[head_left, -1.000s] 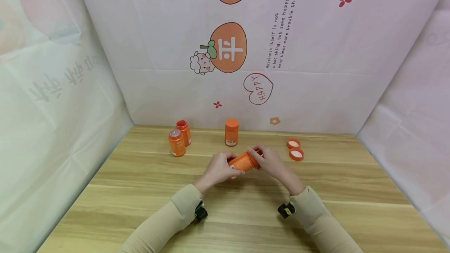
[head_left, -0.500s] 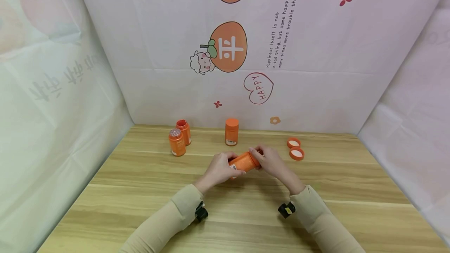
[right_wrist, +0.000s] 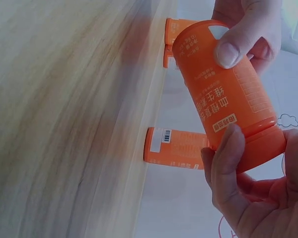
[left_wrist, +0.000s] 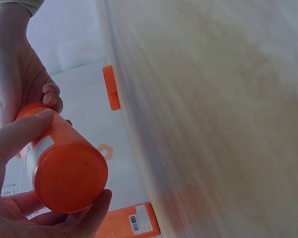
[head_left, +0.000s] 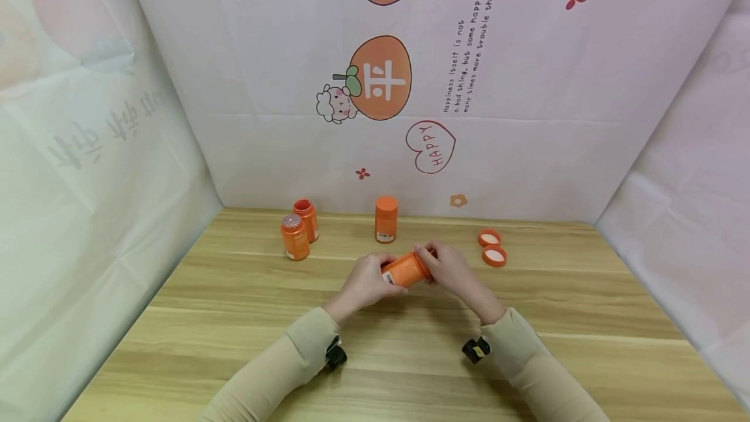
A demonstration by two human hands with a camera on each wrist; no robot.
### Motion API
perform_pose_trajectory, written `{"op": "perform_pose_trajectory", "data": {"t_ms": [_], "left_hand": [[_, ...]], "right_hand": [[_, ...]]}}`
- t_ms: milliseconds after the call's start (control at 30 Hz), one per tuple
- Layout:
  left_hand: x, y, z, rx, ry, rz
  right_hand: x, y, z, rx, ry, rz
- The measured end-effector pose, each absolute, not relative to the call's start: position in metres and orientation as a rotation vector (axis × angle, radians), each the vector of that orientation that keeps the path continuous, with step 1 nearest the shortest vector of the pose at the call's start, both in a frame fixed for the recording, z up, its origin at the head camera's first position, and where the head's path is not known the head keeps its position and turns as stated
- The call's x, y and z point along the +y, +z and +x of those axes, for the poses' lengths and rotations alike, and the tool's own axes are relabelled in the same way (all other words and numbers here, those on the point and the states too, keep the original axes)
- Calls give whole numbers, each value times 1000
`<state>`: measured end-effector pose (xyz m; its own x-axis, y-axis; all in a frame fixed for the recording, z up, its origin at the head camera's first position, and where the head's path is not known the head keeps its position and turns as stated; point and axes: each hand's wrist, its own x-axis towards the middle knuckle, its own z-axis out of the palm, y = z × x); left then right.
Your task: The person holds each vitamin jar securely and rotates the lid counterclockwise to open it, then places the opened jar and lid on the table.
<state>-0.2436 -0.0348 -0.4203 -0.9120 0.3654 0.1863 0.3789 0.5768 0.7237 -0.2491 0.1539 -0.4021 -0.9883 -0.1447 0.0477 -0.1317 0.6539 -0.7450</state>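
Observation:
Between both hands an orange pill bottle (head_left: pixel 405 270) is held tilted above the table, its cap end toward the right. My left hand (head_left: pixel 366 281) grips the body near the base, thumb along the side, as the left wrist view shows with the round bottom (left_wrist: pixel 71 177) facing that camera. Fingers and thumb of my right hand (head_left: pixel 450 270) curl round the orange cap (right_wrist: pixel 260 148), which sits on the bottle in the right wrist view. White print covers the bottle's side there.
A capped orange bottle (head_left: pixel 386 220) stands behind the hands. To the left are two uncapped bottles, one in front (head_left: pixel 295 238) and one behind (head_left: pixel 307 220). Two loose caps, a rear one (head_left: pixel 489 238) and a front one (head_left: pixel 495 256), lie on the wooden table (head_left: pixel 234 318) at right.
Both hands keep their hold on the bottle and cap, staying in nearly the same place. The bottle and the right hand shift only very slightly; the standing bottles and loose caps stay put.

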Motion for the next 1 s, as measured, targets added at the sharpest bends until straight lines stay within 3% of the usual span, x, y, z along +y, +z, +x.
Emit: {"op": "perform_pose_trajectory", "data": {"t_ms": [1000], "left_hand": [[-35,-421,-247,-2768,-1398,-709]], "right_hand": [[152,-406,-249,3019,-1136,-379]]}}
